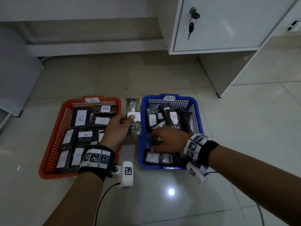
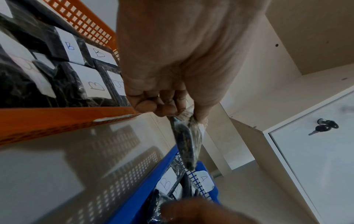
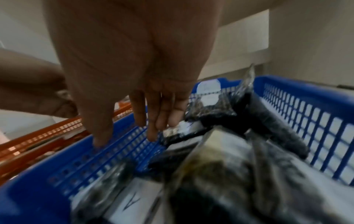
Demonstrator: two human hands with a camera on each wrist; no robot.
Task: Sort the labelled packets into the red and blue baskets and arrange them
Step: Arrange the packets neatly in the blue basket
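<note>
My left hand (image 1: 125,119) pinches a dark packet (image 1: 133,116) with a white label, held over the gap between the two baskets; in the left wrist view the packet (image 2: 186,144) hangs from the fingers (image 2: 162,109). The red basket (image 1: 50,144) on the left holds several packets labelled B (image 1: 80,118). The blue basket (image 1: 196,111), tagged A, holds packets labelled A (image 1: 173,117) and one labelled B (image 1: 152,120). My right hand (image 1: 156,141) reaches into the blue basket with straight fingers (image 3: 153,130) over its bare floor (image 3: 114,151), holding nothing.
A white cabinet (image 1: 228,25) with keys in its lock (image 1: 192,22) stands behind the blue basket. A grey panel (image 1: 16,70) leans at the far left. Both baskets sit on a glossy tiled floor (image 1: 162,201). Cables trail from the wrist cameras.
</note>
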